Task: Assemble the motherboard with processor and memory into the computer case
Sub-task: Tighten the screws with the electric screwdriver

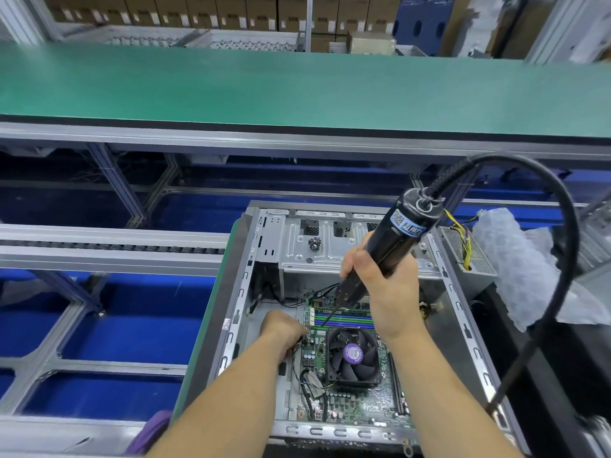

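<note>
forearms (231, 391) cross motherboard (357, 401); screwdriver (393, 242) hides slots.

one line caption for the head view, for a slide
Right hand grips an electric screwdriver angled down at the motherboard in the open computer case, left hand at the board's edge.

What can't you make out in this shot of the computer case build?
- Head view: left hand fingertips, curled out of sight at the motherboard edge.
- Whether a screw sits under the electric screwdriver tip: too small.
- Screwdriver label text: blurred.
- Case near edge: hidden by forearms.
</note>
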{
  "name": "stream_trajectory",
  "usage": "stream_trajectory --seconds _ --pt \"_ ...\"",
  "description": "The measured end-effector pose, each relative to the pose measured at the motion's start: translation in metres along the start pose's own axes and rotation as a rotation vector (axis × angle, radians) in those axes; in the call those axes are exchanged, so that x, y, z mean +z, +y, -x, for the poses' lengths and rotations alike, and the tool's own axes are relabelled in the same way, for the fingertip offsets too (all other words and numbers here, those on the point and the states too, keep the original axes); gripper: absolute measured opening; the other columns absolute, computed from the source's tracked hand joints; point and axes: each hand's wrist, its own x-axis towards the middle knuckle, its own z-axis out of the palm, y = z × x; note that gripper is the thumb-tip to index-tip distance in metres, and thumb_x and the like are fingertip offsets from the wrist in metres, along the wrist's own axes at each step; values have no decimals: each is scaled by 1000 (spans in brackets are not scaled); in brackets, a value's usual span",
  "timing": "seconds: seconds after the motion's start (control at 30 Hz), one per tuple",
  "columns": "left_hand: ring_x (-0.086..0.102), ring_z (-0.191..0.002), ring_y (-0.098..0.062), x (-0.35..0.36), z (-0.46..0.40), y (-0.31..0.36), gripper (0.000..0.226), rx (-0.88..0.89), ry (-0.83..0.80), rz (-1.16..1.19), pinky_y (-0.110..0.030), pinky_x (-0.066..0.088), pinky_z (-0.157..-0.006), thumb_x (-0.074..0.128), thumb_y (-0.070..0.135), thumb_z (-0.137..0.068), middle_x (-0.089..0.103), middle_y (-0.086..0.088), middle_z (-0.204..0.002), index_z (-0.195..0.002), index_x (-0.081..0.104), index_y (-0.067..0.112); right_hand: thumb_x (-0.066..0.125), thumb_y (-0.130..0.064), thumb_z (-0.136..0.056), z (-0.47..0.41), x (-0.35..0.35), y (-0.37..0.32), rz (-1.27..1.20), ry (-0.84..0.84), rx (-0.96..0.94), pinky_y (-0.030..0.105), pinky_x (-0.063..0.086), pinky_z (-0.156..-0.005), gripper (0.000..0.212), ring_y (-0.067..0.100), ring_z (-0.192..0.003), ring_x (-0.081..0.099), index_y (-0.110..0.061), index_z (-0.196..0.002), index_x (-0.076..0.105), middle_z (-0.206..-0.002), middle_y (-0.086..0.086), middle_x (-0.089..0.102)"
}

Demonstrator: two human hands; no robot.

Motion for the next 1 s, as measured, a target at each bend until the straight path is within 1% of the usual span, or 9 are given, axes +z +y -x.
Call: stream_trajectory --seconds 0.1,0.2,0.27,0.37,0.47,0.53,0.7,0.83,1.0 --pt "62 -91 -28 3 -1 2 45 -16 25 5 -33 52 -74 76 15 -87 69 -21 -112 -123 60 -9 75 -74 -67 0 2 1 -3 7 14 40 51 -73 54 27 -70 61 -24 -81 60 -72 12 64" --pt "58 -120 -23 5 -5 1 47 12 74 -38 -28 47 -101 69 20 -94 65 -16 -126 -127 57 -11 75 -74 -66 0 2 2 0 6 25 42 51 -74 61 26 -72 61 -18 -82 59 -74 16 63" --pt "55 -125 -23 5 -7 1 45 26 84 -43 -28 43 -106 67 20 -95 64 -15 -128 -126 57 -12 75 -75 -66 -1 3 2 -2 4 30 43 51 -73 59 25 -72 61 -19 -81 60 -73 15 63" --pt "58 -118 -23 6 -9 0 41 19 62 -60 -25 46 -101 69 16 -94 66 -13 -121 -122 59 -12 75 -75 -67 -2 4 2 -11 -1 23 42 52 -72 54 25 -70 61 -24 -79 61 -71 9 64" --pt "60 -95 -22 7 -9 -1 38 5 53 -41 -26 49 -85 75 14 -88 64 -9 -101 -116 63 -9 73 -72 -71 -3 5 3 -21 2 9 27 50 -71 67 17 -68 61 -8 -81 59 -69 -1 64" --pt "64 -96 -24 6 -8 -2 36 2 61 -46 -30 52 -86 77 14 -86 67 -11 -101 -112 65 -7 72 -64 -75 -4 4 4 -25 -5 3 21 48 -69 68 12 -67 60 2 -81 58 -68 -4 63" --pt "61 -95 -19 5 -8 -1 11 61 29 -131 -23 47 -85 71 10 -90 65 -5 -96 -84 63 7 69 -57 -78 -5 1 4 -44 -9 2 23 47 -68 66 14 -65 59 8 -79 59 -67 -2 61" --pt "61 -79 -17 4 -6 -3 21 212 131 -269 -24 49 -73 74 12 -86 65 4 -79 -72 62 20 69 -57 -78 -5 0 3 -42 7 16 26 49 -68 58 18 -65 59 0 -79 58 -66 2 62" --pt "66 -81 -21 1 -2 1 22 272 101 -440 -29 56 -80 75 12 -86 70 0 -82 -70 65 24 68 -52 -79 -6 -1 4 -36 21 5 28 50 -67 47 20 -64 59 -6 -78 58 -66 4 62"
